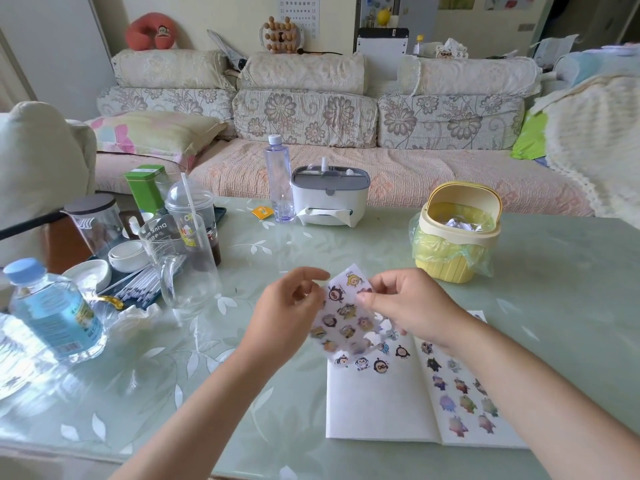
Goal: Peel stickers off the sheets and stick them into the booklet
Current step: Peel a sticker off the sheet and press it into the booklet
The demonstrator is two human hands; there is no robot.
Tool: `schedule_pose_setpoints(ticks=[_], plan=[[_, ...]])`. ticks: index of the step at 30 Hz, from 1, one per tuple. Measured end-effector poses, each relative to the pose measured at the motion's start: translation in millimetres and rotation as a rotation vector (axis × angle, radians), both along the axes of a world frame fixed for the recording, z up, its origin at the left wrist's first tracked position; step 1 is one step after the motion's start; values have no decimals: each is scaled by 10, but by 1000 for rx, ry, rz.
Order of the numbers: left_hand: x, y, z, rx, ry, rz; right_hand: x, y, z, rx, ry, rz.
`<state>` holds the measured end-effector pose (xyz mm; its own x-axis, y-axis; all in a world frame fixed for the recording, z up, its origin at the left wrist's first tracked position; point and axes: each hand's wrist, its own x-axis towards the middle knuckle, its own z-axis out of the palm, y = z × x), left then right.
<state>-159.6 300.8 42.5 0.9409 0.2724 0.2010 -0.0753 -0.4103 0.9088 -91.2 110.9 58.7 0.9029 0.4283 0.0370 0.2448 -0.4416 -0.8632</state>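
A white sticker sheet (pixel 341 315) printed with small cartoon figures is held up above the table, tilted. My left hand (pixel 289 311) grips its left edge between thumb and fingers. My right hand (pixel 412 304) pinches at the sheet's upper right, where a sticker sits near the thumb tip; whether it is lifted off I cannot tell. Below them the open white booklet (pixel 375 403) lies flat on the table, with a few stickers on its left page and several on its right page. My right forearm covers part of the right page.
A yellow mini bin (pixel 457 237) with a bag stands behind the right hand. A tissue box (pixel 329 199) and a clear bottle (pixel 278 178) stand at the back. Cups, a glass jug (pixel 180 258), dishes and a water bottle (pixel 52 310) crowd the left side.
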Motion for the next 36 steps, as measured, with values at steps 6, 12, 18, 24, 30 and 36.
schedule_pose_setpoints(ticks=[6, 12, 18, 24, 30, 36], plan=[[41, 133, -33, 520, -177, -42, -84, 28, 41, 16, 55, 56], [78, 96, -80, 698, -377, 30, -104, 54, 60, 54, 98, 74], [26, -32, -94, 670, -296, 12, -76, 52, 8, 329, 348, -12], [26, -69, -144, 523, -192, -87, -77, 60, -24, 299, 296, 12], [40, -14, -174, 588, -155, -145, -71, 22, -48, -21, -196, -69], [50, 10, -217, 698, -164, -200, -106, 26, -105, -223, -724, 93]])
